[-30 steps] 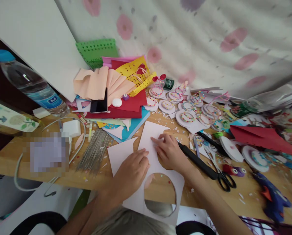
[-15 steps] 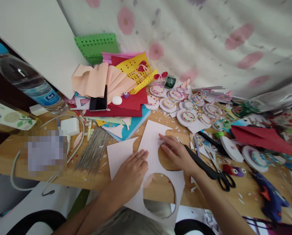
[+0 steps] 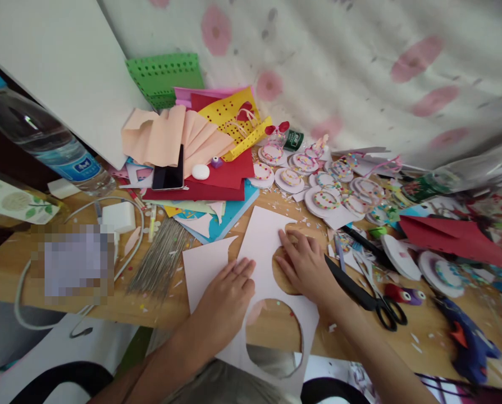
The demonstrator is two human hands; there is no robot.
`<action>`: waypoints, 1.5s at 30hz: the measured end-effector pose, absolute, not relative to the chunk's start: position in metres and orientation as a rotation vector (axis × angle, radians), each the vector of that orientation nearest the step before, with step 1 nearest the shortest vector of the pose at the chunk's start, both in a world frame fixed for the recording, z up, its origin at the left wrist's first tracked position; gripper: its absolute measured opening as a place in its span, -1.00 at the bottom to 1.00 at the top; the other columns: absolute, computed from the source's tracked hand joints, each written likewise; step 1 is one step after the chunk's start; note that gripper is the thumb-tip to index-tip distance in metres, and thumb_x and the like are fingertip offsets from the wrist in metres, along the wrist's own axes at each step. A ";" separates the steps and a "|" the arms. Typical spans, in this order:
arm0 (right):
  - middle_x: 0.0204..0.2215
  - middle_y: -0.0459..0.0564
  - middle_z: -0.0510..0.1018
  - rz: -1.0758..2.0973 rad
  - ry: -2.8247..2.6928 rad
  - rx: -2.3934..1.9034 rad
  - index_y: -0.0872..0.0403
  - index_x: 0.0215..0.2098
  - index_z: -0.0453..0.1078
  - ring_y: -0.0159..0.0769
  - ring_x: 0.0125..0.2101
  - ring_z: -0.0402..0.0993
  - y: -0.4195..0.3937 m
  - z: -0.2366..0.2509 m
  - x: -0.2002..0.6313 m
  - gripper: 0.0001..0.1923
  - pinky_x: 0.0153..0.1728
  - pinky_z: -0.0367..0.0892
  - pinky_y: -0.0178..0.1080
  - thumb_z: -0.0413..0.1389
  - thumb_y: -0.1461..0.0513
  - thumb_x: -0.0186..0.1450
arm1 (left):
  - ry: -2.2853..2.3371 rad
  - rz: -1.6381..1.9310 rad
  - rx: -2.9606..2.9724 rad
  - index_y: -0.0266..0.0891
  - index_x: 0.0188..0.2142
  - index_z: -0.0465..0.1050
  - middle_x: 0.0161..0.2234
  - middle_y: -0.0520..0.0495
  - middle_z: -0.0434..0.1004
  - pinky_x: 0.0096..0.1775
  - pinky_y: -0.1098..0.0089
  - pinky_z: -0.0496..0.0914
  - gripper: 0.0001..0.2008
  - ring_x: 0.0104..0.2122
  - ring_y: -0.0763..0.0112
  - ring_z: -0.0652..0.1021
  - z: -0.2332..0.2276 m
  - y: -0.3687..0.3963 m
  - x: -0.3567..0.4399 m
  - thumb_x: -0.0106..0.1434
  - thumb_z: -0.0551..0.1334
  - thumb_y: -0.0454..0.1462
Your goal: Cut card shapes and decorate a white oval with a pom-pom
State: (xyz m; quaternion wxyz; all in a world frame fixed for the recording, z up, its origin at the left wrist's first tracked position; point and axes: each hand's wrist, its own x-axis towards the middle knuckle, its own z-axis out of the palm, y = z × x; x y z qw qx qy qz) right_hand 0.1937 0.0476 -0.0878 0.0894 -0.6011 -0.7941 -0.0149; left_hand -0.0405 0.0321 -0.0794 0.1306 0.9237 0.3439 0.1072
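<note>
Centrally placed at the near edge of the light wooden table (image 3: 162, 307): one pale pinkish-white paper sheet (image 3: 260, 241) with rounded cut-outs, lying flat and partly overhanging, the person's left hand (image 3: 228, 292) open and palm down on it with fingers close together, the right hand (image 3: 305, 265) open with fingers spread, fingertips touching the paper beside a curved cut. Around it: a bundle of thin grey rods (image 3: 156, 261) to the left, stacked bright-blue paper (image 3: 233, 217) behind, black-handled metal scissors (image 3: 377, 297) to the right, and, farther right, a dark-blue and orange glue gun (image 3: 468, 339).
</note>
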 end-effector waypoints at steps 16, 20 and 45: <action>-0.23 0.07 0.46 0.169 -1.966 -1.463 0.04 -0.28 0.41 -0.14 -0.18 0.38 0.084 -0.069 0.175 -0.88 -0.12 0.30 -0.03 0.03 0.28 0.36 | 0.988 0.272 2.688 -0.36 -0.21 0.47 0.18 -0.29 0.38 0.22 0.15 0.23 -0.77 0.21 0.15 0.36 -0.074 0.034 -0.040 0.30 0.05 -0.48; -0.23 0.04 0.47 0.136 -1.857 -1.430 0.01 -0.26 0.41 -0.15 -0.16 0.40 0.087 -0.047 0.182 -0.92 -0.11 0.30 -0.07 0.07 0.24 0.35 | 0.998 0.294 2.671 -0.35 -0.18 0.47 0.18 -0.28 0.38 0.23 0.15 0.21 -0.77 0.22 0.18 0.35 -0.075 0.033 -0.041 0.32 0.04 -0.47; -0.08 0.07 0.43 0.181 -2.257 -1.531 -0.02 -0.12 0.47 -0.11 -0.12 0.30 0.081 -0.081 0.173 -0.83 -0.09 0.25 -0.02 0.08 0.26 0.37 | 0.975 0.208 2.685 -0.34 -0.22 0.47 0.19 -0.25 0.36 0.23 0.18 0.16 -0.80 0.23 0.15 0.33 -0.072 0.035 -0.042 0.28 0.08 -0.46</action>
